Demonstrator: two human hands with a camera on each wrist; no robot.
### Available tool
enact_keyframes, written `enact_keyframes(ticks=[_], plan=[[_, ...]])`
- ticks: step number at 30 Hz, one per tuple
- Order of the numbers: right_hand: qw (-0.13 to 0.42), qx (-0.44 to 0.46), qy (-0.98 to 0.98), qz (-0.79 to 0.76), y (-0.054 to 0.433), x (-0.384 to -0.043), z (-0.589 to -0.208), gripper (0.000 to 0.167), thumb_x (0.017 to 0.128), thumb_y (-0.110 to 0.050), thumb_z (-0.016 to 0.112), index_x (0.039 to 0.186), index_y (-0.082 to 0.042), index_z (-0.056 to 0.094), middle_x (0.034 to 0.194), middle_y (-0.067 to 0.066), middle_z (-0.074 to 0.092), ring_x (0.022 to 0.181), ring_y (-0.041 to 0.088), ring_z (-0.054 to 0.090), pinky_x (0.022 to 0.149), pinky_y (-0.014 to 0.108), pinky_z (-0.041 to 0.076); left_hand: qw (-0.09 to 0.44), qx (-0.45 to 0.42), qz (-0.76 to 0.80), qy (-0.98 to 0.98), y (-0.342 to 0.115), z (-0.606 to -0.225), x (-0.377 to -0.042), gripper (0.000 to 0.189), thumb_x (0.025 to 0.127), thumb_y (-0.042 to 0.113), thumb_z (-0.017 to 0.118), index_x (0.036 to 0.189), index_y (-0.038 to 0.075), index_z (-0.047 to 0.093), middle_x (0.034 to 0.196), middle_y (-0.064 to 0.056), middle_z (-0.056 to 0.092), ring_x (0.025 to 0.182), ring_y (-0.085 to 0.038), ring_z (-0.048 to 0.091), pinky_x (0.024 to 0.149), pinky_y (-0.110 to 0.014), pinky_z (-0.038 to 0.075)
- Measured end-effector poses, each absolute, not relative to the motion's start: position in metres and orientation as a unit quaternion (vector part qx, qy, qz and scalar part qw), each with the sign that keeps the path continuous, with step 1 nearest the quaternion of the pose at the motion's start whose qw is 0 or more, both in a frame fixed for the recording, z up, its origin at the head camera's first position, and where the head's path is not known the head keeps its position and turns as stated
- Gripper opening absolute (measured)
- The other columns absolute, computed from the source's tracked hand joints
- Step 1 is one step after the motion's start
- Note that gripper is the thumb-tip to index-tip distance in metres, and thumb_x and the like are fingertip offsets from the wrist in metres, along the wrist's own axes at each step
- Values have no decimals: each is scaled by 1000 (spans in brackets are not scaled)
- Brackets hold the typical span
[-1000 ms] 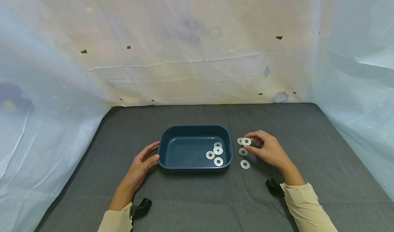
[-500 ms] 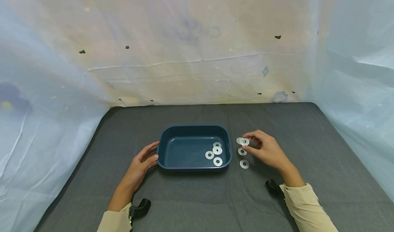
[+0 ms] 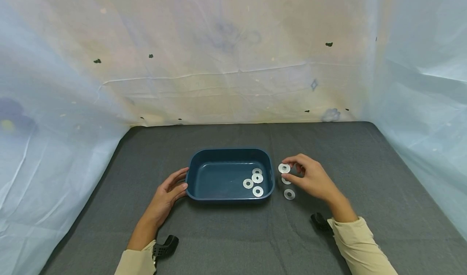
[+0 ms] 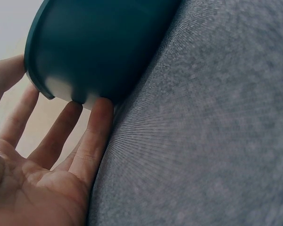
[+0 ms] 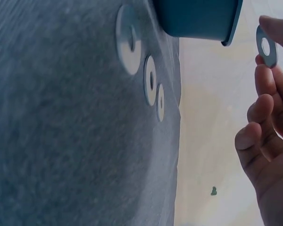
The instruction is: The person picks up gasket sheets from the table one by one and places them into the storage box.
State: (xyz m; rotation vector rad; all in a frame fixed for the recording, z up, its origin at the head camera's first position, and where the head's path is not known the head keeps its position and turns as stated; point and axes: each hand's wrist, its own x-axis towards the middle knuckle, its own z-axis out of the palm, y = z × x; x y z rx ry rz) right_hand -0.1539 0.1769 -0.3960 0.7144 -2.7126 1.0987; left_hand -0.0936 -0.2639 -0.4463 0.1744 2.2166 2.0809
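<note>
A dark blue rectangular tub (image 3: 208, 194) stands on the table with several flat metal washers (image 3: 257, 191) at the right of its floor. My left hand (image 3: 166, 194) touches the tub's left end, its fingers fairly straight against the outer wall in the left wrist view and the thumb near the rim. Between thumb and fingertips, my right hand (image 3: 313, 177) pinches a washer (image 5: 267, 47), raised off the cloth just right of the tub. Three more washers lie on the cloth: a near one (image 5: 128, 40), a middle one (image 5: 150, 80) and a far one (image 5: 161, 102).
Dark grey cloth (image 3: 219, 238) covers the table. A pale printed sheet (image 3: 233, 84) rises behind it, and bluish sheets hang at both sides. Black wrist devices (image 3: 166, 246) sit at both cuffs of the beige sleeves (image 3: 359, 242).
My right hand has moved slightly left with the pinched washer, which now covers the farthest washer on the cloth in the head view. The left hand and tub stay in place.
</note>
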Motion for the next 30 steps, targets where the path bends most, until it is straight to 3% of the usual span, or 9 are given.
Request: enact_keyframes(ticks=[13, 30], plan=[[60, 254, -896, 359, 164, -152, -390, 32, 85, -26, 80, 115, -21, 70, 89, 4, 58, 77, 21, 51, 65, 25, 38, 55, 61, 688, 721, -264, -446, -93, 54, 103, 18, 55, 154, 11, 36, 152, -17, 40, 122, -3, 58, 93, -22, 53], [47, 272, -891, 361, 154, -153, -386, 33, 87, -29, 78, 117, -20, 69, 93, 6, 60, 79, 23, 51, 65, 25, 38, 49, 69, 696, 713, -265, -448, -94, 50, 105, 17, 49, 153, 10, 37, 151, -13, 43, 125, -7, 56, 95, -24, 53]])
